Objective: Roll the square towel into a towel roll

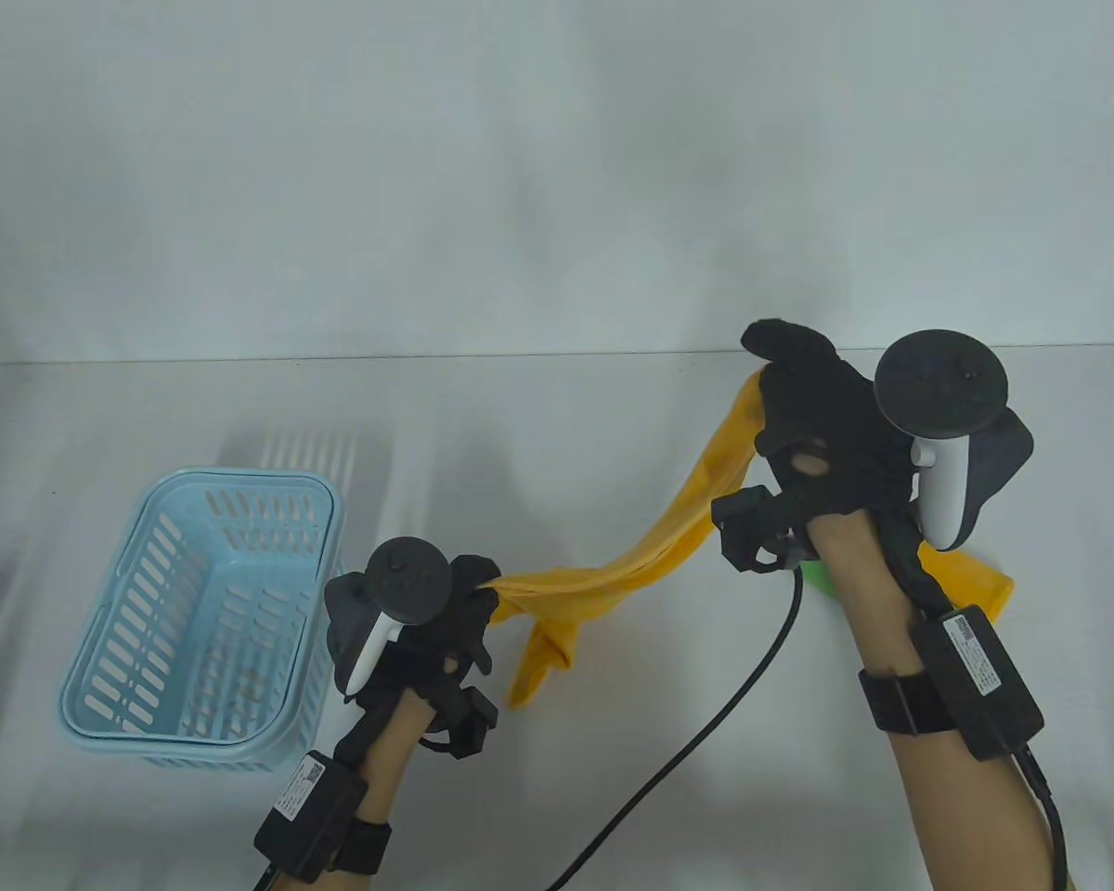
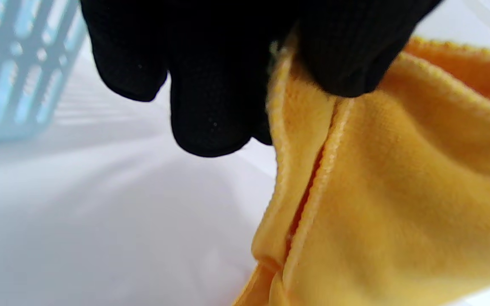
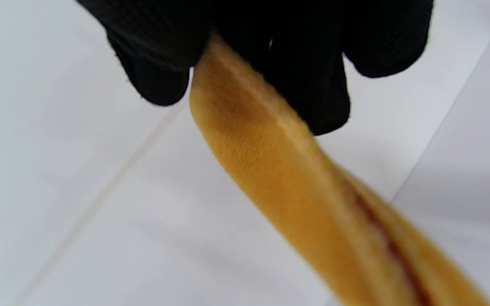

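**Yellow towel stretched between my two hands above the desk**

Nearest to me, my left hand [image 1: 427, 617] sits low over the desk [image 1: 613, 445], just right of the blue basket [image 1: 195, 613]. Its fingers [image 2: 211, 85] are curled and pinch one end of the yellow towel [image 1: 650, 548]; in the left wrist view my thumb presses the hemmed edge against the other fingertips, with two layers of hem lying side by side below the grip. A loose corner of the cloth hangs down from this end and touches the desk just right of my left hand.

From there the towel runs up and to the right as a sagging, gathered band, clear of the desk along its middle. My right hand [image 1: 812, 436] is raised higher and farther out, its fingers [image 3: 304, 85] closed round the other end of the cloth; the right wrist view shows the towel bunched into a narrow strip that comes out from between my thumb and fingertips. Another part of the yellow cloth lies on the desk behind my right forearm, and a small green thing [image 1: 819, 577] shows beside it, too hidden to tell what it is. A black cable [image 1: 705, 733] trails from my right wrist across the desk towards me.

The basket stands on the desk to the left, well apart from the towel, its slatted walls upright. Beyond the desk's far edge is a plain pale wall [image 1: 520, 167].
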A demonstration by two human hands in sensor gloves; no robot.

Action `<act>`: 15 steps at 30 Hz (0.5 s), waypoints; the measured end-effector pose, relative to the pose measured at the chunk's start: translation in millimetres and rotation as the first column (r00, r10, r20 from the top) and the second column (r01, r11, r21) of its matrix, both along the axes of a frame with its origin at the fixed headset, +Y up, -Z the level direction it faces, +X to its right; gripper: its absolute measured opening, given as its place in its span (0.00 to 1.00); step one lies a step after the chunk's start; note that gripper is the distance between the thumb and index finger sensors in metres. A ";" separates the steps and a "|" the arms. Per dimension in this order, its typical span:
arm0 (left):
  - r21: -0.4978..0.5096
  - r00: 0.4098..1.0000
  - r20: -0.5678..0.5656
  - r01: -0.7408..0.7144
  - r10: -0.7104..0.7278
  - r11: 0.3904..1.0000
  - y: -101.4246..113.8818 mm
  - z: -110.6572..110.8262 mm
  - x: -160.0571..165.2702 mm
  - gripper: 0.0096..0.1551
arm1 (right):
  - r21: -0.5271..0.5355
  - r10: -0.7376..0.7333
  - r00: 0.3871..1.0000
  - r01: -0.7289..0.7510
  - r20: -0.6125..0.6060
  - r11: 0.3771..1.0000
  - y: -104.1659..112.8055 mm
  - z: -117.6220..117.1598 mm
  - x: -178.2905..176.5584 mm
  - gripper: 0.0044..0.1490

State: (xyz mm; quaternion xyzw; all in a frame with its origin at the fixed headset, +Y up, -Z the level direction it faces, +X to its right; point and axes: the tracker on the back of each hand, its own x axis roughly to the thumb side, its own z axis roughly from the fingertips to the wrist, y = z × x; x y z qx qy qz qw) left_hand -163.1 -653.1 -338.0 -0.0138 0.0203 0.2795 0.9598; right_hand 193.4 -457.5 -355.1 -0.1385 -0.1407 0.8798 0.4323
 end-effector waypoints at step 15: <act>0.179 0.984 -0.144 -0.079 0.106 0.981 74.3 12.6 -42.5 0.22 | -0.279 -0.010 0.950 -0.081 -0.311 0.957 -63.7 -7.7 45.3 0.30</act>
